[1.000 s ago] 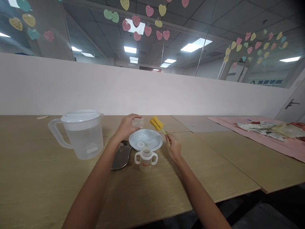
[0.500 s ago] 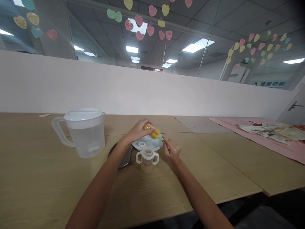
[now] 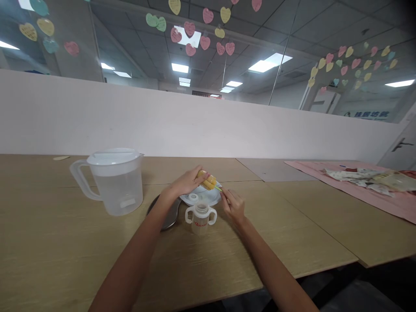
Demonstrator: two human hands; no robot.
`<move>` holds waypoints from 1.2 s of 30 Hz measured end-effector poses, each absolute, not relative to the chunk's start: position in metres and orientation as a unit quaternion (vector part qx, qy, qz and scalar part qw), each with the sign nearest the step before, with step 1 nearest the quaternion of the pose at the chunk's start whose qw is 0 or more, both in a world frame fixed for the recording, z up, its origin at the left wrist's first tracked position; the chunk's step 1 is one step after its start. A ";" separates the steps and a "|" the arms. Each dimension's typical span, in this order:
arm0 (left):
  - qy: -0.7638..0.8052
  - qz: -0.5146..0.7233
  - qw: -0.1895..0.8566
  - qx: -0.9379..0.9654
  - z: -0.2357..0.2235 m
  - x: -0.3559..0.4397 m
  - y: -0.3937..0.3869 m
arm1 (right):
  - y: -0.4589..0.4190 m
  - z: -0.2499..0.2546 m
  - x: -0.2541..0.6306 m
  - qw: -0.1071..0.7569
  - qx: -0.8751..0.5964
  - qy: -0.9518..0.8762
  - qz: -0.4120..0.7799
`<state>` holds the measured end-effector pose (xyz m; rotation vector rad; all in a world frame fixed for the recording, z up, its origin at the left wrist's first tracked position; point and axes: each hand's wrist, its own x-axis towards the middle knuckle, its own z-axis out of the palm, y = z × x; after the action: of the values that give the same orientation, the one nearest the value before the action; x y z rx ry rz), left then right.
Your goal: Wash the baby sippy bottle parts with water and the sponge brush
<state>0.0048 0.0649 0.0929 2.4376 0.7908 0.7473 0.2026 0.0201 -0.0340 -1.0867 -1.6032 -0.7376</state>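
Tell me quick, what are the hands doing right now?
Left hand: closed around a yellow sponge brush head.
Right hand: closed, pinching the brush's thin green handle.

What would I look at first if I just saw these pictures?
The yellow sponge brush pops out first, held in the left hand above a white dish, its green stem in the right hand. Colourful paper hearts dot the glass up high, and a big clear plastic jug stands on the left.
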 end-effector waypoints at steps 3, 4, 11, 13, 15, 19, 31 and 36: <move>0.267 0.272 0.252 0.890 0.095 0.004 0.064 | 0.021 -0.034 0.203 0.527 -0.448 -0.662 -0.288; 0.263 0.269 0.260 0.890 0.095 0.003 0.064 | 0.021 -0.033 0.203 0.531 -0.449 -0.661 -0.282; 0.218 0.264 0.293 0.893 0.107 -0.003 0.055 | 0.022 -0.031 0.201 0.495 -0.521 -0.642 -0.267; 0.214 0.256 0.293 0.896 0.110 -0.005 0.054 | 0.023 -0.031 0.200 0.467 -0.555 -0.631 -0.275; 0.214 0.248 0.294 0.898 0.110 -0.006 0.055 | 0.023 -0.030 0.201 0.447 -0.575 -0.627 -0.279; 0.211 0.223 0.310 0.900 0.106 -0.008 0.061 | 0.023 -0.029 0.202 0.439 -0.574 -0.630 -0.286; 0.232 0.234 0.361 0.872 0.100 -0.014 0.074 | 0.020 -0.028 0.198 0.436 -0.557 -0.645 -0.290; 0.251 0.258 0.384 0.850 0.103 -0.014 0.070 | 0.019 -0.026 0.191 0.406 -0.586 -0.649 -0.265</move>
<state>-0.0139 0.0702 0.1029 2.1676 0.6398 0.6576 0.1914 0.0193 -0.0262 -1.4786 -1.6380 -0.6683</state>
